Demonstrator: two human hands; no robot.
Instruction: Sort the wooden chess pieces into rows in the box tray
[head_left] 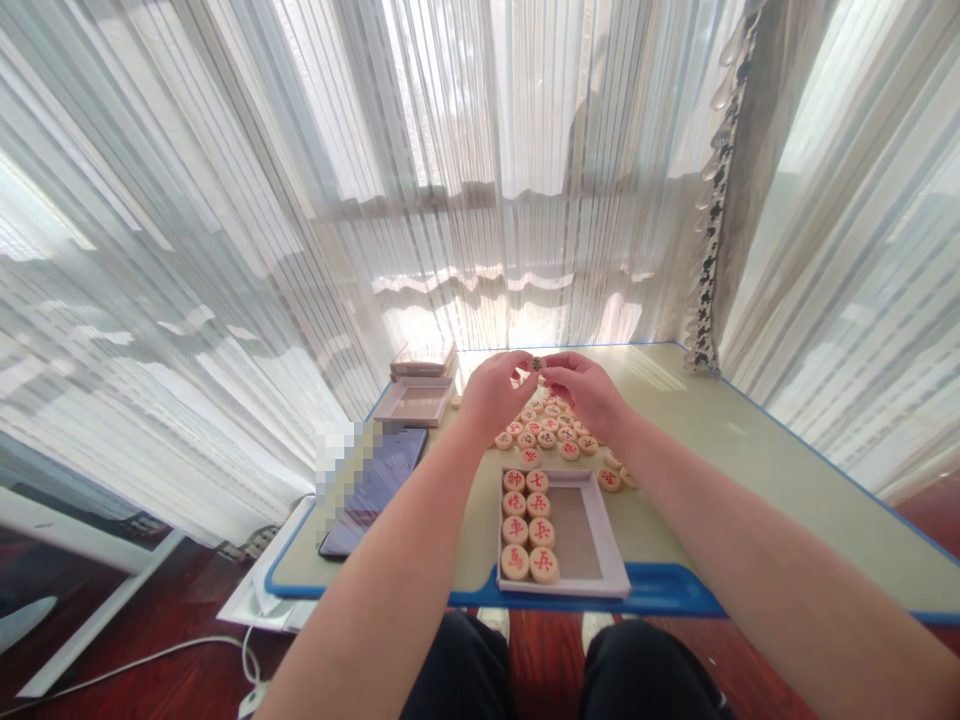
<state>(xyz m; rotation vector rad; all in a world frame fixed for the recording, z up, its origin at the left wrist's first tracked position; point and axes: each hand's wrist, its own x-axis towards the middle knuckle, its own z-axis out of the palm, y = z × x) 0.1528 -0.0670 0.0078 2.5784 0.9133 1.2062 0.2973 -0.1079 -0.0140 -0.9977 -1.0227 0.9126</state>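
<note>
Tray (616,560) nearest; chess piece (537,364) pinched between left grip (495,392), right grip (589,390)

Both bare arms stretch forward from the bottom of the view, the left forearm (390,570) rising from the lower left and the right forearm (750,540) from the lower right, drawing together toward the middle. The left hand (495,395) and right hand (592,395) are raised side by side, nearly touching, backs toward the viewer. The fingers (523,362) of both curl inward, tips pinching one small piece (537,364) between the two hands.
</note>
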